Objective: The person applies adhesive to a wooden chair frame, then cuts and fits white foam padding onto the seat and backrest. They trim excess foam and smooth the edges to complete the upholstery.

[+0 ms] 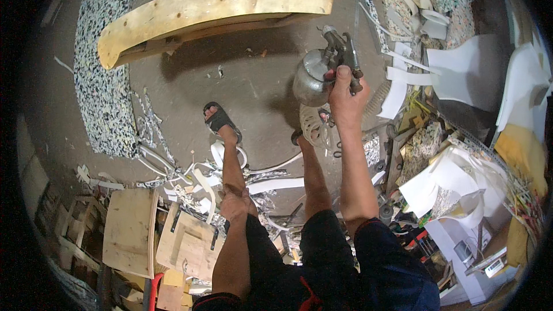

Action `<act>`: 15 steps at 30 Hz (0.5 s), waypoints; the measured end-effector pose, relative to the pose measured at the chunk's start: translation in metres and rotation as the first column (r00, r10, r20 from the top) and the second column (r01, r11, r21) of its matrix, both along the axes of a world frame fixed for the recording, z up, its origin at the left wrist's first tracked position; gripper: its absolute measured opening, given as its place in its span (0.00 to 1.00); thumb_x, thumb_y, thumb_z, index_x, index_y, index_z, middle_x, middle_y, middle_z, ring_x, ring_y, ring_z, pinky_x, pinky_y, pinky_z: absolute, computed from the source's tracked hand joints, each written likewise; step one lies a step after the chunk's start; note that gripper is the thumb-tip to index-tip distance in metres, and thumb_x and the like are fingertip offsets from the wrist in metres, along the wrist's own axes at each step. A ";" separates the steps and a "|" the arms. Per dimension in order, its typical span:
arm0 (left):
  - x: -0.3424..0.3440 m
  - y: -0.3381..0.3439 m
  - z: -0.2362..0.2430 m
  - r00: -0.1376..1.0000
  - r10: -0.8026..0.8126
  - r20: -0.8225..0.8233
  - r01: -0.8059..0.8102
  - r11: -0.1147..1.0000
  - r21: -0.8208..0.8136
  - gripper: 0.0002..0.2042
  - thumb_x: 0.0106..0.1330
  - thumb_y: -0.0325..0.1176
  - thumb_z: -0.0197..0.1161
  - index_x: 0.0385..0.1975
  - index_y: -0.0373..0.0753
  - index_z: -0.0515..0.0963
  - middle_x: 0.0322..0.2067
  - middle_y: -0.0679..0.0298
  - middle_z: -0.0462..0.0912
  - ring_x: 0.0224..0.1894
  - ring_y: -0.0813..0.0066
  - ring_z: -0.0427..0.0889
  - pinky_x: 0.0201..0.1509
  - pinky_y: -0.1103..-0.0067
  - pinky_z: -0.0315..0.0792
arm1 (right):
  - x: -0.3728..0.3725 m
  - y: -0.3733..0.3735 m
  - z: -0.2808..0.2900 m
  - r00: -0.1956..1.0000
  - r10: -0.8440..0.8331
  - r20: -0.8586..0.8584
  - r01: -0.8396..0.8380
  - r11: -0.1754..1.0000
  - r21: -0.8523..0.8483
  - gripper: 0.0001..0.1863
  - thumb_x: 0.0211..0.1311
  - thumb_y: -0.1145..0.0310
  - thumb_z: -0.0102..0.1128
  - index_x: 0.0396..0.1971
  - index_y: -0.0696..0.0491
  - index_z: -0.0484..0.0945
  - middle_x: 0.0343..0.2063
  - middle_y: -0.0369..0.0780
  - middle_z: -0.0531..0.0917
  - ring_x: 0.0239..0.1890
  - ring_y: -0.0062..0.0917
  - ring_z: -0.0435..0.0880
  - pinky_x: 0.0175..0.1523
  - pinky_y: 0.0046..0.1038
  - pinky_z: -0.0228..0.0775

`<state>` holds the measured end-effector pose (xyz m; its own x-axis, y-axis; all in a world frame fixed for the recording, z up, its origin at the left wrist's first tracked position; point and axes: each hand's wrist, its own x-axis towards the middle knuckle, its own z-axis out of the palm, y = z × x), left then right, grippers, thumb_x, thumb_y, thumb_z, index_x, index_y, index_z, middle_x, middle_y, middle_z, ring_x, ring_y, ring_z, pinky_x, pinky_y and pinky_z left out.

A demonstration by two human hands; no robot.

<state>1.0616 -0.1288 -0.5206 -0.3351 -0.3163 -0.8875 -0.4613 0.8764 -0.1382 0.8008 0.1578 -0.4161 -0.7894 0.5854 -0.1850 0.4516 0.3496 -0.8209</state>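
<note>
My right hand [348, 98] is wrapped round the handle of a spray gun [340, 52] with a round metal cup [312, 78]. A coiled clear air hose [315, 129] hangs below it. Beyond the gun stands a curved wooden frame [230, 0] of pale plywood, apart from the nozzle. My left hand [235, 204] lies over my left knee and holds nothing; its fingers are partly hard to make out.
A speckled foam slab [106, 80] lies at the left. White foam offcuts [276, 184] litter the floor round my feet. Foam scraps [449, 6] and white sheets [461, 75] are heaped at the right. Plywood panels [129, 224] stand at the lower left.
</note>
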 end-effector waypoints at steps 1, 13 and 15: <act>-0.008 0.000 0.004 0.998 0.037 0.057 -0.038 0.999 0.017 0.45 0.57 0.60 0.65 0.70 0.39 0.58 0.63 0.43 0.69 0.56 0.44 0.79 0.58 0.59 0.76 | -0.001 -0.003 0.003 0.999 0.028 0.025 -0.028 0.999 0.015 0.30 0.66 0.40 0.57 0.37 0.58 0.79 0.21 0.33 0.76 0.27 0.17 0.72 0.34 0.24 0.66; -0.020 -0.020 0.000 0.995 0.099 -0.020 -0.099 0.995 0.027 0.40 0.57 0.59 0.65 0.65 0.42 0.65 0.65 0.44 0.66 0.52 0.42 0.81 0.52 0.56 0.78 | -0.030 -0.098 -0.002 0.966 0.258 0.017 -0.256 0.965 -0.059 0.32 0.66 0.38 0.56 0.39 0.58 0.80 0.20 0.32 0.75 0.25 0.16 0.72 0.31 0.24 0.65; -0.029 -0.024 0.003 0.988 0.152 -0.002 -0.152 0.987 0.050 0.40 0.57 0.59 0.66 0.65 0.40 0.66 0.65 0.44 0.66 0.53 0.42 0.80 0.53 0.56 0.78 | -0.034 -0.116 -0.003 0.959 0.279 0.038 -0.275 0.958 -0.086 0.32 0.66 0.40 0.59 0.45 0.59 0.79 0.22 0.33 0.76 0.29 0.17 0.73 0.35 0.25 0.69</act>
<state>1.0328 -0.1524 -0.5175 -0.2914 -0.3197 -0.9016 -0.5901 0.8019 -0.0936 0.7671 0.0420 -0.4189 -0.9074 0.3267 -0.2644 0.3866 0.4022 -0.8299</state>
